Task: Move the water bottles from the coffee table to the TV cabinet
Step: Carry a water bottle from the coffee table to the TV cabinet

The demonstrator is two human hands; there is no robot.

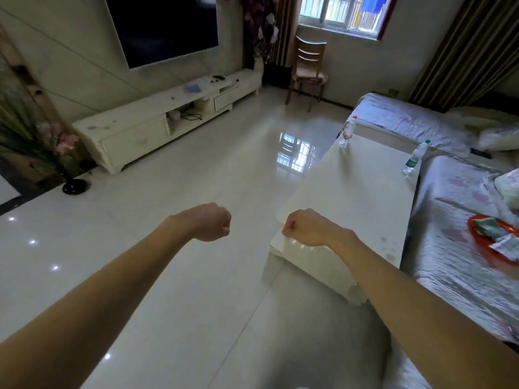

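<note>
Here, clear plastic red-capped bottle (347, 133) and green-labelled bottle (415, 157) on glossy cream tabletop (351, 197), well beyond the fingers (224, 228), left hand (212, 223) and right hand (304, 228) outstretched, curled into empty fists

I count two water bottles, both right of centre: the red-capped bottle (347, 133) and the green-labelled bottle (415, 157). There is one coffee table (351, 197) on the right, one TV cabinet (134, 127) at left and one television (163, 26) at the top. I also count one wooden chair (309, 66), one window (337, 12) and one red tray (477, 234) at the right edge. My hands are two: left hand (212, 223), right hand (304, 227).
</note>
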